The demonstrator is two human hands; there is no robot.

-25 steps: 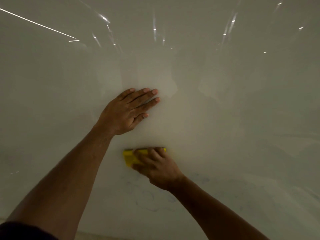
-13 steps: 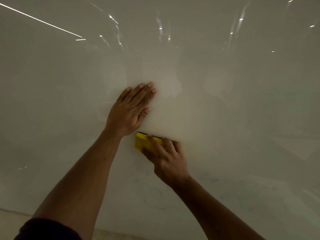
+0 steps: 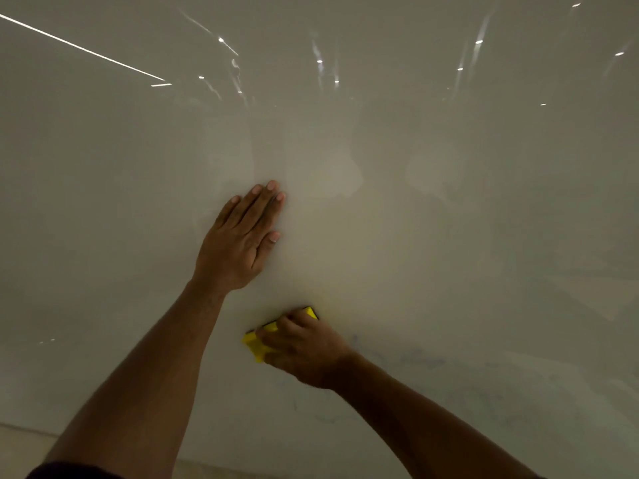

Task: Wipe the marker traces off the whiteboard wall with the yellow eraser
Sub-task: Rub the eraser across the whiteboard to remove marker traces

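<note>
At the bottom left edge, nearest the camera, a dark sleeve shows at the start of the left arm. Two bare forearms reach forward and up from there toward a glossy whiteboard wall that fills almost the whole view.

The right hand is the lower of the two, just right of centre. Its grip is closed around the yellow eraser, fingers curled over the top of it and pressing it against the wall. The eraser lies tilted, its left end lower and its right end higher. Only its left end, a strip between the fingers and a dark-edged corner at the upper right peek out from under the hand.

Faint bluish marker traces lie on the wall to the right of this hand, and further pale scribbles show lower down, between and below the two forearms. They are too faint to read.

Higher up and slightly left, the left hand rests flat on the wall, fingers straight and close together, pointing up and to the right, holding nothing. It is apart from the eraser.

Across the top of the wall, reflected ceiling lights appear as a long bright line at the left and small scattered dots.
</note>
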